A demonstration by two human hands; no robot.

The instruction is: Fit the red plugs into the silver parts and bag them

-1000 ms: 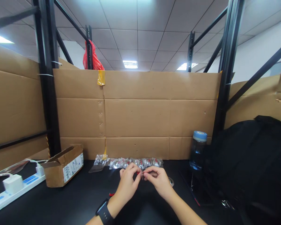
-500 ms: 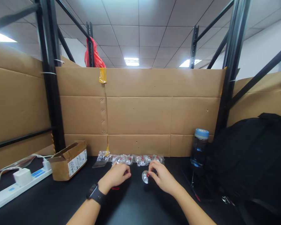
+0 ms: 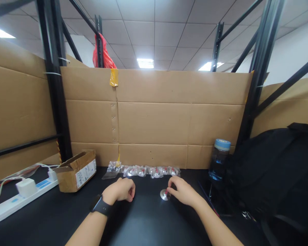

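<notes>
Low over the black table, my right hand (image 3: 182, 192) pinches the red part of a clear suction cup (image 3: 164, 195) between thumb and fingertips. The round clear disc faces left and down, close to the tabletop. My left hand (image 3: 120, 190), with a dark watch (image 3: 102, 205) on its wrist, is closed with curled fingers to the left of the cup. Whatever it may hold is hidden. Beyond both hands lies a row of several similar clear-and-red pieces in plastic wrappers (image 3: 156, 171) along the cardboard. An opened-looking clear bag (image 3: 112, 169) lies at the row's left end.
An open brown cardboard box (image 3: 77, 172) and a white power strip (image 3: 38, 191) are on the left. A blue-lidded water bottle (image 3: 218, 160) and a large black bag (image 3: 279, 174) take up the right. Cardboard panels (image 3: 154, 123) wall off the back.
My right hand has shifted right with the suction cup, whose disc has tipped downward. My left hand has moved left, and the small red item near its wrist no longer shows.
</notes>
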